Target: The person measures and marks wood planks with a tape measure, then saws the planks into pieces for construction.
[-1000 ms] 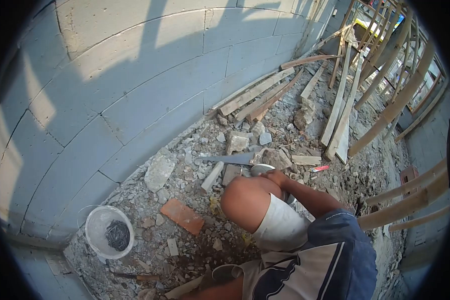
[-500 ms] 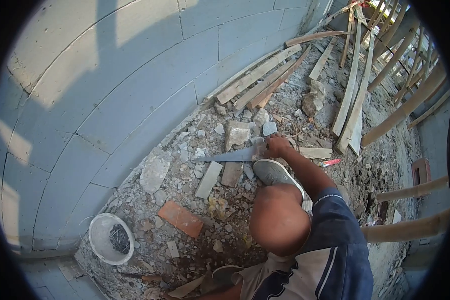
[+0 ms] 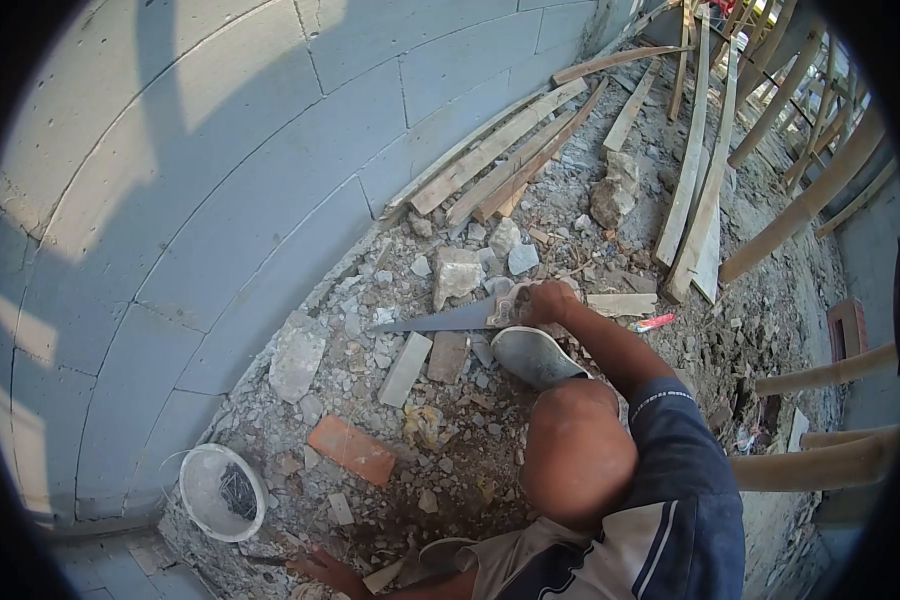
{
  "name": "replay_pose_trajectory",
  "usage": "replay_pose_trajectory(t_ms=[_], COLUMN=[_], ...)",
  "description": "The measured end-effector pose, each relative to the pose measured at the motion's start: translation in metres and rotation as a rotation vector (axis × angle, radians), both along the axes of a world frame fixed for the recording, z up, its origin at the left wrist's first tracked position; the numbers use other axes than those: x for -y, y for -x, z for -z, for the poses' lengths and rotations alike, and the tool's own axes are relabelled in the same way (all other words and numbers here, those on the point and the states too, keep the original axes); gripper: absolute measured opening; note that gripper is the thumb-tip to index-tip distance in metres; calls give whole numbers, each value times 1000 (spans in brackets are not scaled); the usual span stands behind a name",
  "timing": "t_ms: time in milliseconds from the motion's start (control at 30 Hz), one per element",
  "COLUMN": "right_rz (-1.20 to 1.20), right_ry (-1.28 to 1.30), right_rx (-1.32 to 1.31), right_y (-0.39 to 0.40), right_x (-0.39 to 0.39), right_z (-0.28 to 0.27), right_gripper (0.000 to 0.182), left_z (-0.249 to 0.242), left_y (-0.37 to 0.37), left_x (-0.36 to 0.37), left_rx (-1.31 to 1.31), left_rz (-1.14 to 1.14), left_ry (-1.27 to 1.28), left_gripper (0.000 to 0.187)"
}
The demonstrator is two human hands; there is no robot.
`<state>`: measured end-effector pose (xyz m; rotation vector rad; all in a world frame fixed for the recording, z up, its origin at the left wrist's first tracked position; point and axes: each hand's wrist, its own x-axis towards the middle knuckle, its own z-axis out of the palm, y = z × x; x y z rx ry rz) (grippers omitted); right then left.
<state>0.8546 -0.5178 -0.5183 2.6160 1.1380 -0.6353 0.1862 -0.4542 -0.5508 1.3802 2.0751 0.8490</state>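
My right hand (image 3: 548, 302) is closed around the handle of a handsaw (image 3: 440, 320). Its blade points left over the rubble, near a pale wood offcut (image 3: 405, 370) and a brown block (image 3: 448, 357). Just below that hand is my shoe (image 3: 535, 355), with my bent knee beside it. My left hand (image 3: 320, 568) is low at the bottom edge, fingers stretched out over a dark, slim object (image 3: 262, 560) on the ground. Whether they touch it is not clear. Next to this hand lies a piece of wood (image 3: 382, 576).
A white bucket (image 3: 192, 490) holding nails or wire bits stands by the grey block wall (image 3: 260, 260). A red brick (image 3: 352, 450) lies on the rubble. Long planks (image 3: 500, 150) rest along the wall. Bamboo poles (image 3: 815, 215) stand at right; stone chunks (image 3: 458, 277) are scattered about.
My left hand has come further into view at the bottom, its fingers reaching left toward the dark object. The right hand stays on the saw. The view has shifted slightly.
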Motion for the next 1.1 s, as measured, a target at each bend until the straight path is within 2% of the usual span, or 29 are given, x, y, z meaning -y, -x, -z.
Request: replay_pose_trajectory(t_ms=[67, 133, 200, 233, 267, 300, 333, 367, 400, 433, 467, 500, 533, 600, 667, 800, 933, 1000, 1067, 1100], right_rz=[-85, 179, 351, 380, 353, 381, 224, 62, 58, 54, 109, 77, 20, -99, -293, -220, -127, -62, 29, 17], right_ry=[52, -162, -228, -169, -165, -5, 33, 69, 2, -64, -100, -101, -120, -18, -88, -195, -342, -415, -619, -633], right_rx=[-50, -113, -125, -151, -22, 63, 255, 451, 403, 354, 80, -36, -94, -136, -149, -334, -445, -489, -552, -551], right_y=[-6, -13, -37, -53, -63, -76, -76, -78, -82, -88, -88, -88, -80, -65, -54, -67, -112, -140, -173, -190], right_x=[17, 41, 75, 93, 113, 132, 143, 151, 148, 141, 127, 110, 91, 58, 43, 28, 31, 28, 21, 12], right_z=[-10, -35, -64, -79, -86, -96, -103, -108, -106, -102, -108, -105, -107, -109, -107, -66, -25, -18, -11, -7], right_gripper=[76, 70, 71, 73, 72, 70, 69, 69, 68, 68, 69, 71, 71, 62, 57, 57, 53, 52, 50, 50], left_z=[-16, -9, 21, 22, 23, 23, 15, 2, -11, -29, -52, -71, -81, -102, -146, -229, -298, -328, -355, -370], left_y=[-15, -10, 9, 11, 13, 15, 14, 6, -7, -24, -42, -57, -66, -90, -154, -313, -486, -570, -650, -683], left_x=[19, 23, 19, 14, 7, -1, -11, -24, -40, -58, -78, -100, -129, -183, -213, -239, -253, -263, -267, -269], left_rx=[5, 9, -25, -23, -105, -190, -189, -217, -236, -224, -135, -54, -61, -303, -264, -222, -207, -352, -453, -466], left_rz=[-29, -57, -154, -147, -126, -104, -94, 123, 336, 342, 477, 615, 628, 1149, 1182, 1197, 1371, 1442, 1437, 1427], left_ry=[26, 46, 115, 118, 183, 248, 247, 80, -95, -104, -41, 22, 12, -265, -263, -486, -789, -1032, -1176, -1190], left_gripper=[65, 64, 63, 63, 62, 61, 61, 57, 54, 54, 51, 50, 50, 48, 54, 53, 54, 55, 56, 56])
